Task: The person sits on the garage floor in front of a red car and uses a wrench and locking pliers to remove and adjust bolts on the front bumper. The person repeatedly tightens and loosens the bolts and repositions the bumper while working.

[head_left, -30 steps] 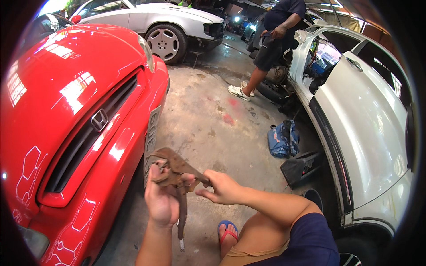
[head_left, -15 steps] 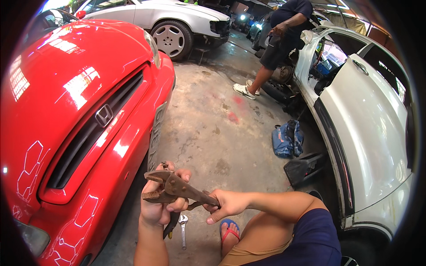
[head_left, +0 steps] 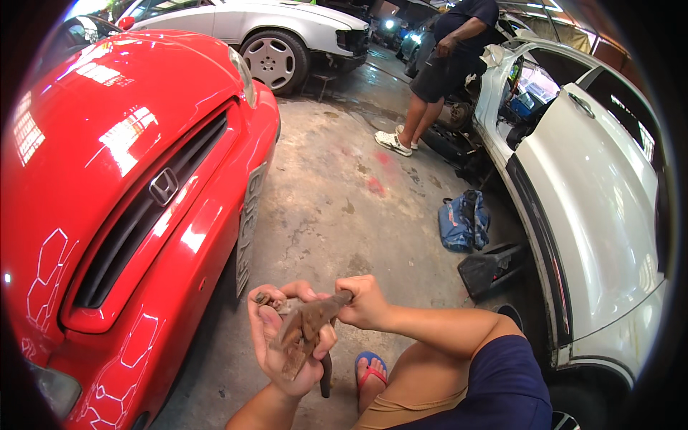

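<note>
In the lower middle, my left hand (head_left: 290, 365) is closed around the head of rusty brown pliers (head_left: 301, 337), whose broad jaws tilt down toward me. A small rusty piece (head_left: 262, 298) sticks up among the left fingertips; whether it is part of the tool is unclear. My right hand (head_left: 369, 304) is closed on a handle of the pliers, just above and right of the left hand. A dark handle end hangs below them. My sandalled foot (head_left: 369, 376) is on the concrete floor under my hands.
A red car (head_left: 107, 215) fills the left, a white car with a partly stripped front (head_left: 588, 215) the right. Behind stands a silver-white car (head_left: 201, 32). A co-worker (head_left: 451, 50) stands by the right car. A blue bag (head_left: 462, 222) and black plastic piece (head_left: 494, 269) lie on the floor (head_left: 344, 208).
The pliers have turned so their jaws point down, and my right hand has risen with the handle. My left hand has rotated around the tool. The wrench seen on the floor earlier is hidden now.
</note>
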{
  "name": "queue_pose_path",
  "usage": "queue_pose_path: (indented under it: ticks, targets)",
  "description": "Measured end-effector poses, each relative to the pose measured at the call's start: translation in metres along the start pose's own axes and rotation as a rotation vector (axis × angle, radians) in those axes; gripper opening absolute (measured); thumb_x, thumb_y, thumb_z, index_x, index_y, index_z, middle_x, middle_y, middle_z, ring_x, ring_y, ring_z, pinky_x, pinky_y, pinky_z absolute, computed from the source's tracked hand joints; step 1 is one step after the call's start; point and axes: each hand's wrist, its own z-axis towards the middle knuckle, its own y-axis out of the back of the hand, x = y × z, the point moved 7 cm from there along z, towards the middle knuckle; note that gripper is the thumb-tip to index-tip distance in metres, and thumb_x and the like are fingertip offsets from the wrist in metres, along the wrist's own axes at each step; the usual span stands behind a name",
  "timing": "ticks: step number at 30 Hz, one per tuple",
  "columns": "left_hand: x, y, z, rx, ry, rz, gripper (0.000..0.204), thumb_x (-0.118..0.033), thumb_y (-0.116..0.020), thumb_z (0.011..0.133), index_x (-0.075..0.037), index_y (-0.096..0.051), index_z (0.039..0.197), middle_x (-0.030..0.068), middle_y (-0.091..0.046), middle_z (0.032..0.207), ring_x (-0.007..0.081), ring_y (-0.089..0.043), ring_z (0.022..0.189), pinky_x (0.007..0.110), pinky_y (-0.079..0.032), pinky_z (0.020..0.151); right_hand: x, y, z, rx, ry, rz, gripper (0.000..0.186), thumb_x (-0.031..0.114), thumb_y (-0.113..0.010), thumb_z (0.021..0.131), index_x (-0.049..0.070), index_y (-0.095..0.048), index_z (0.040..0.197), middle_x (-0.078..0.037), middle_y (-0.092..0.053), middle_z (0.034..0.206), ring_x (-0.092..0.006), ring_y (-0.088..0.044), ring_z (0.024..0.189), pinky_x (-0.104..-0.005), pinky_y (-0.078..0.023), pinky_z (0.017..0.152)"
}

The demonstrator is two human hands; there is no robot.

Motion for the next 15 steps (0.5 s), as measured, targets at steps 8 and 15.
queue_pose_path:
  ticks: [8, 15]
  targets:
    - [-0.019, -0.001, 0.008, 0.322, 0.490, 0.053, 0.047, -0.045, -0.064, 0.099, -0.002, -0.044, 0.108, 0.0324, -0.063, 0.094, 0.0128, -0.047, 0.045, 0.025, -0.036, 0.037, 0.021, -0.051, -0.058, 0.901, -0.322, 0.509, 0.018, 0.004, -0.068, 0.078, 0.001, -0.055, 0.065, -0.012, -0.047, 0.053, -0.0106, -0.046, 0.055, -0.0324, -0.039, 0.052]
    - [-0.018, 0.036, 0.024, -0.090, 0.279, 0.021, 0.042, -0.047, -0.050, 0.106, -0.007, -0.048, 0.117, 0.0162, -0.063, 0.094, 0.0116, -0.043, 0.047, 0.027, -0.035, 0.044, 0.013, -0.017, -0.006, 0.164, 0.099, 0.073, 0.027, 0.014, -0.080, 0.085, 0.005, -0.056, 0.084, -0.008, -0.051, 0.067, -0.0202, -0.052, 0.058, -0.0334, -0.043, 0.055]
